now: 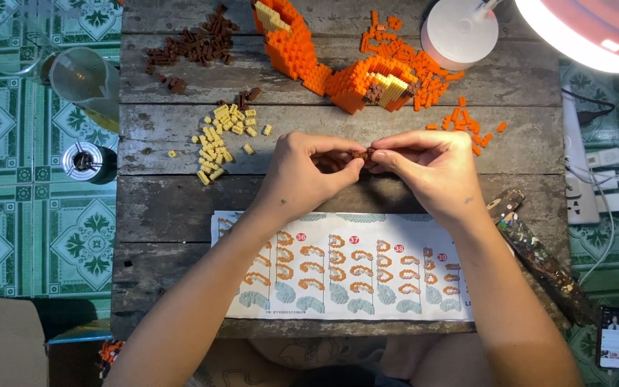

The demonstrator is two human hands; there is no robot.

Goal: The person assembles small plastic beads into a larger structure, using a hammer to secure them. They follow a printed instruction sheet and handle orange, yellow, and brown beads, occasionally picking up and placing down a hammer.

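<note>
Nearest the camera, a printed instruction sheet of numbered building steps point(345, 265) lies flat on the weathered grey plank surface point(180, 201), both forearms crossing it. Just beyond, the left hand point(302, 175) and right hand point(431, 168) meet above the planks, each grip pinching one end of a tiny brown cluster of plastic micro-bricks point(364, 153) held between thumb and fingertips. The piece looks feather-light, stiff and easily snapped apart, best held by its side faces, close to the joint. Left of the hands lies a scatter of pale yellow bricks point(220, 140); loose orange bricks point(467, 125) sit to the right. Farther back stand a half-built orange brick model point(352, 75), a heap of dark brown bricks point(195, 43) and a white round lamp base point(460, 32).
</note>
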